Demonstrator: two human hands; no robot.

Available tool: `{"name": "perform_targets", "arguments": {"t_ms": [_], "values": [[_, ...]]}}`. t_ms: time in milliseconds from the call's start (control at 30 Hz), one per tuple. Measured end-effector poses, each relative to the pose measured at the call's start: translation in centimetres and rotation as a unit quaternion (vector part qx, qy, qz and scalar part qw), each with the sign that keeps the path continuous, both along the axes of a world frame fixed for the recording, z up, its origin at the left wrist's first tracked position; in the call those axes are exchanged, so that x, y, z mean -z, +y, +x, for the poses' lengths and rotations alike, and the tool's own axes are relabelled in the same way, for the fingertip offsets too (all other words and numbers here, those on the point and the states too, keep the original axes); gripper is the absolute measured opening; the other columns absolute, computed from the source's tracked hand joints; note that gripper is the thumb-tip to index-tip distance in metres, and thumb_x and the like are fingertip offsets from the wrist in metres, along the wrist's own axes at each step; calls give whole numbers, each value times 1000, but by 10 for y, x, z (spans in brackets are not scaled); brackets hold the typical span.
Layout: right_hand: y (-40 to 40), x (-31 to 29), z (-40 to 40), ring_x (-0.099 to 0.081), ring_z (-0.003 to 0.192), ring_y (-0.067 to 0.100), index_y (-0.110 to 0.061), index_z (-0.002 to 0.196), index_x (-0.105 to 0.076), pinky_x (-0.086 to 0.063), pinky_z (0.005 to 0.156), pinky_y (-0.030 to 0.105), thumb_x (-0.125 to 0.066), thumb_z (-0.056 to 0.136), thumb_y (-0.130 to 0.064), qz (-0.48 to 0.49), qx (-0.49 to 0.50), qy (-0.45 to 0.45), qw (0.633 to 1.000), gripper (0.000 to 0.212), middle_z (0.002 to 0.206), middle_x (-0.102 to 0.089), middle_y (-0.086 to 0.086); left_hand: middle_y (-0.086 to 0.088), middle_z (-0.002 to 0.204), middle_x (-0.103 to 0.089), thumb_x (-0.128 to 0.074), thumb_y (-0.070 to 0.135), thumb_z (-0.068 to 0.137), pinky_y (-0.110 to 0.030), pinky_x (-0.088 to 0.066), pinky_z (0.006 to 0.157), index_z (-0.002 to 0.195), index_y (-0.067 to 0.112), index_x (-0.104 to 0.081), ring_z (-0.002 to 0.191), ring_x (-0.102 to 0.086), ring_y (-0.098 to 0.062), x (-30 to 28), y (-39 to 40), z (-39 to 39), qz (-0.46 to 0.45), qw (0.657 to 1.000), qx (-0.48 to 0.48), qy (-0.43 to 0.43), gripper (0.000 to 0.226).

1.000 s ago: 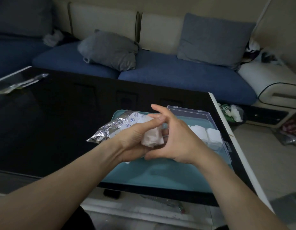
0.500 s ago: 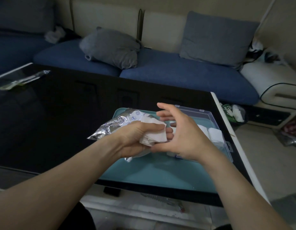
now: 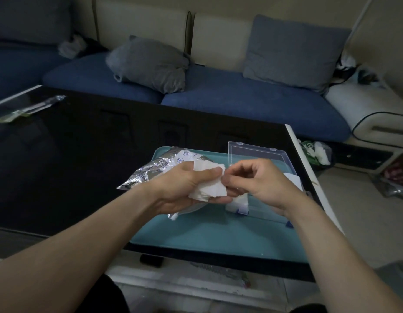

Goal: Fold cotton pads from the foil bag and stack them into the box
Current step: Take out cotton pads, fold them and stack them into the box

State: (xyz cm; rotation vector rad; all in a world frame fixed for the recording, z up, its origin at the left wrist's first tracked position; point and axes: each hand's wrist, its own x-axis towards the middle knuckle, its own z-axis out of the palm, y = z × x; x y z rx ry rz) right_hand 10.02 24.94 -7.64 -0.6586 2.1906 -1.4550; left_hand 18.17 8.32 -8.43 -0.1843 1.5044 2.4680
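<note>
The cotton pad is up in the air between both hands, over the teal tray. The left hand grips it, and the right hand seems to pinch its edge, so this looks like the folding step. Next the fold must be pressed flat and put into the clear box just behind, by the foil bag. The surface ends close on the right; the left has more room.

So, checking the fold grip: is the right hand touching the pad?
Touching. The head view shows the right hand pinching the edge of the pad.
</note>
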Motion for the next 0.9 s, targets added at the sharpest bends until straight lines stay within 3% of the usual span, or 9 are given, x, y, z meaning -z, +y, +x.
{"name": "perform_targets", "arguments": {"t_ms": [167,333,400,533,600,667,800,900], "values": [[-3,-4,1,-67,74,9,-15,72,-76,-53,71,29,-76,82,-7,-14,58,-34,998,13,74,-74,0,-28,96,-66,-55,6,97,-36,-61,60,120,-15,-54,75,-70,-32,7,-1,-5,-27,997,-69,-18,32],[-4,-7,2,-62,62,13,-8,76,-73,-55,60,29,-72,84,-3,-36,107,-68,991,10,67,-69,5,-21,76,-64,-53,6,99,-24,-49,45,108,-11,-55,50,-62,-25,6,-1,-6,-52,994,-100,2,20],[-6,-8,5,-63,63,13,-6,86,-72,-57,58,29,-77,83,-4,-40,88,-79,992,6,73,-72,6,-17,70,-64,-54,7,98,-25,-47,44,105,-9,-57,48,-60,-21,9,-1,-7,-91,989,-115,12,18],[-6,-6,6,-73,72,19,-4,102,-69,-60,56,30,-85,75,-15,-36,63,-80,994,33,90,-76,10,-17,77,-65,-60,11,96,-27,-49,49,107,-10,-61,54,-62,-20,12,0,-9,-138,982,-130,22,23],[-7,-3,5,-73,72,21,-1,102,-69,-61,56,31,-84,76,-9,-23,71,-55,996,31,92,-74,15,-21,83,-64,-57,16,99,-31,-52,53,112,-15,-58,60,-63,-24,11,2,-9,-120,984,-135,12,33],[-5,-3,3,-70,70,20,1,101,-68,-62,56,31,-81,79,-4,-33,84,-60,994,25,88,-73,14,-22,81,-62,-52,20,102,-31,-52,46,109,-14,-57,57,-61,-26,8,5,-9,-70,988,-139,-12,35],[6,-9,-6,-70,71,16,-2,105,-66,-61,59,28,-78,75,-5,-109,74,-160,978,32,83,-74,7,-13,68,-56,-44,32,104,-30,-41,54,108,-3,-55,55,-52,-22,3,1,-11,-12,991,-127,-37,36],[4,-12,-2,-69,69,17,-5,106,-65,-59,57,25,-80,64,-11,-107,39,-200,973,45,82,-75,8,-16,88,-64,-40,45,102,-31,-46,60,111,-2,-65,72,-58,-23,2,-1,-12,-20,995,-91,-38,54]]}}
